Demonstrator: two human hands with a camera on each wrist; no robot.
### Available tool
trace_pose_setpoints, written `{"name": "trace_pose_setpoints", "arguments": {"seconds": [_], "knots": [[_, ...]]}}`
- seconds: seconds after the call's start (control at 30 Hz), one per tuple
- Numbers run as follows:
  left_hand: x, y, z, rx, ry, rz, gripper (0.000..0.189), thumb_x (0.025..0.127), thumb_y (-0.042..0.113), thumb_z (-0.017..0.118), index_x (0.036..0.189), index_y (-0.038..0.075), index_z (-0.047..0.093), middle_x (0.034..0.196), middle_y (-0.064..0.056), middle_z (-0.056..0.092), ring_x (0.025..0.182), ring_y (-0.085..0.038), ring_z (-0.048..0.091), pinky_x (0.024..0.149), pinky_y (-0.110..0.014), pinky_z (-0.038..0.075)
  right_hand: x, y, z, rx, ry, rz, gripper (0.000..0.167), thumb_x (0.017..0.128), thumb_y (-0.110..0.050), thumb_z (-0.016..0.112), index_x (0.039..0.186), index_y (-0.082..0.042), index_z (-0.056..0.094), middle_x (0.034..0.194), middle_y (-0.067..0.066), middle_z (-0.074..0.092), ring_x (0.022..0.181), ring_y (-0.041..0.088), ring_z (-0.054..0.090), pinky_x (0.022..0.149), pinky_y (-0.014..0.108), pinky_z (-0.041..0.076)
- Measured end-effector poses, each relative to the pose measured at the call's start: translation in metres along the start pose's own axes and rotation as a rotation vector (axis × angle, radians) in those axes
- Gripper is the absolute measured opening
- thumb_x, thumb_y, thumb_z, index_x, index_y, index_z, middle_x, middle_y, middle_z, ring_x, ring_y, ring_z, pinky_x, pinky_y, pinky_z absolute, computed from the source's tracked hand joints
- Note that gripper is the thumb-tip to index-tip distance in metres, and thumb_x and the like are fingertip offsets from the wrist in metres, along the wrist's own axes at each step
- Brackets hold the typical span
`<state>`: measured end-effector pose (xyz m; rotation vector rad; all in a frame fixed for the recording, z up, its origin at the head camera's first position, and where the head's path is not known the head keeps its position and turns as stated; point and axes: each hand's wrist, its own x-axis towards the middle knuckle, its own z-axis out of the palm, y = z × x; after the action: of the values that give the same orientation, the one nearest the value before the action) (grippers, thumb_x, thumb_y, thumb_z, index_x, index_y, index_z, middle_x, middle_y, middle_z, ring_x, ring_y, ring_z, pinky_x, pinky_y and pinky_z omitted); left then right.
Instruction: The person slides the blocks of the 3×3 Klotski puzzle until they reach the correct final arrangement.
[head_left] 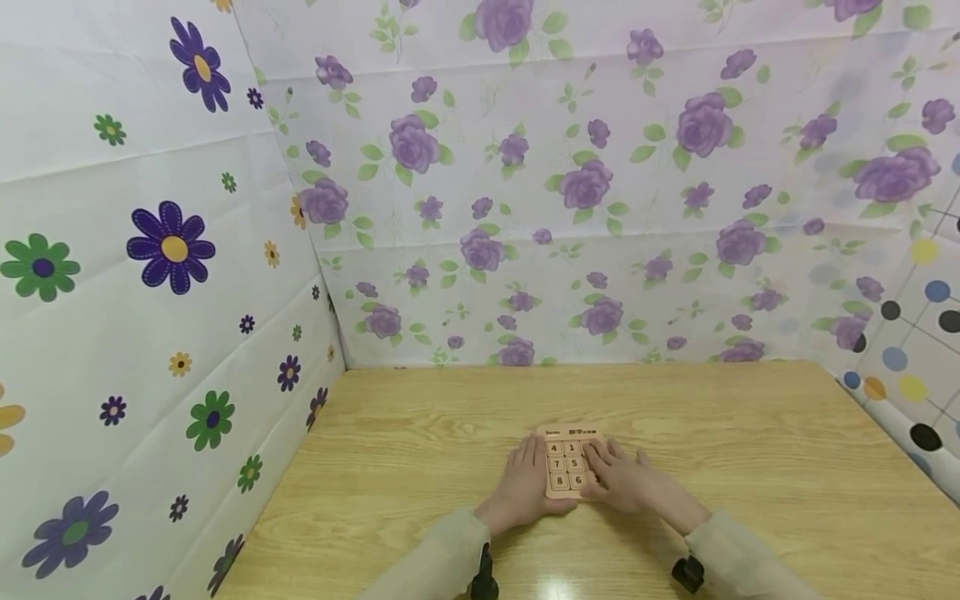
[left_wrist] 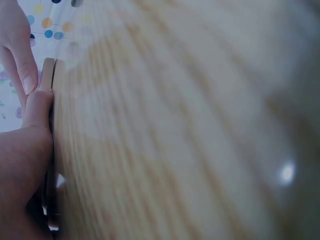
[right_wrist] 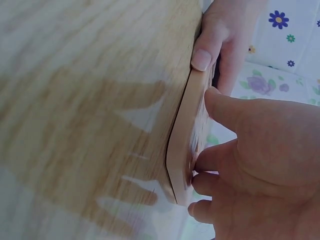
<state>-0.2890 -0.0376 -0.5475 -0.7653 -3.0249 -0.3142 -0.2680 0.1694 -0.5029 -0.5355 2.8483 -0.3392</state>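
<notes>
A square wooden number slide puzzle (head_left: 564,472) lies flat on the table, its tiles 4, 1, 7, 5, 8 and 6 readable in the head view. My left hand (head_left: 519,487) rests against its left side with straight fingers, the thumb laid along the near edge. From the right, my right hand (head_left: 622,479) touches the right-hand column with its fingertips and covers most of those tiles. Seen in the right wrist view, the puzzle's edge (right_wrist: 181,142) has the left thumb (right_wrist: 202,59) against it, and the right fingers are slightly bent over the face.
The wood-grain table (head_left: 420,433) extends around the puzzle on all sides. A purple-rose cloth (head_left: 525,208) hangs at the back, a daisy-print cloth (head_left: 112,333) at the left and a dotted cloth (head_left: 911,333) at the right. A dark strap (head_left: 688,573) circles the right wrist.
</notes>
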Motion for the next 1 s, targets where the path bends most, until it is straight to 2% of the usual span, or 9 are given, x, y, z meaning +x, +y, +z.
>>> {"name": "trace_pose_setpoints", "arguments": {"seconds": [0.33, 0.67, 1.0], "knots": [[0.000, 0.001, 0.001, -0.012, 0.000, -0.008, 0.119, 0.078, 0.076, 0.057, 0.152, -0.006, 0.012, 0.159, -0.023, 0.019, 0.148, -0.033, 0.021, 0.120, -0.045, 0.024, -0.011, 0.000, 0.000, 0.015, -0.004, -0.012, 0.077, 0.096, -0.053, 0.048, 0.152, -0.005, 0.027, 0.160, 0.017, 0.022, 0.146, 0.045, 0.017, 0.108, 0.076, 0.014], [-0.001, 0.002, 0.000, -0.029, -0.012, -0.012, 0.120, 0.077, 0.075, 0.059, 0.152, -0.006, 0.012, 0.159, -0.024, 0.019, 0.148, -0.034, 0.021, 0.120, -0.046, 0.024, -0.010, 0.001, -0.001, 0.031, -0.008, -0.023, 0.079, 0.095, -0.055, 0.048, 0.151, -0.004, 0.029, 0.159, 0.018, 0.024, 0.145, 0.047, 0.018, 0.107, 0.077, 0.013], [0.000, 0.002, 0.001, -0.054, -0.007, -0.025, 0.120, 0.076, 0.073, 0.062, 0.152, -0.006, 0.013, 0.159, -0.024, 0.018, 0.148, -0.034, 0.019, 0.121, -0.045, 0.023, -0.020, -0.004, -0.005, -0.001, 0.001, -0.045, 0.073, 0.096, -0.050, 0.050, 0.150, -0.004, 0.032, 0.157, 0.019, 0.028, 0.145, 0.046, 0.019, 0.108, 0.076, 0.015]]}}
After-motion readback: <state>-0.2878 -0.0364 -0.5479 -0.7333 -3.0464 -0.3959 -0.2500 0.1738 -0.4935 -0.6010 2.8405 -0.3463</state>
